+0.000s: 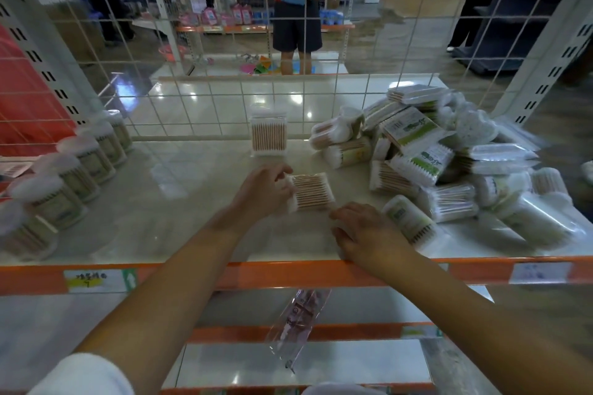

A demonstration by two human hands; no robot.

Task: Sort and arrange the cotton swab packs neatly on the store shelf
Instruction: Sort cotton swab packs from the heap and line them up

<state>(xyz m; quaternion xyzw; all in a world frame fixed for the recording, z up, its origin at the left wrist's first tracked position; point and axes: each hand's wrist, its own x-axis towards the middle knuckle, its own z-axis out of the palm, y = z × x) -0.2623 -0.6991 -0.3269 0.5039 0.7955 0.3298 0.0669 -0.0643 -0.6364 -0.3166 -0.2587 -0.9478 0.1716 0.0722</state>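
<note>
Both hands low: left hand (261,191) fingers (282,184) curl on flat swab pack (310,192).

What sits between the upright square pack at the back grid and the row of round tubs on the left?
Nothing: the head view shows only bare shelf between the upright square pack and the round tubs.

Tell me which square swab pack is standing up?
The square pack by the wire back stands alone and upright. The one the left hand touches lies flat.
</note>
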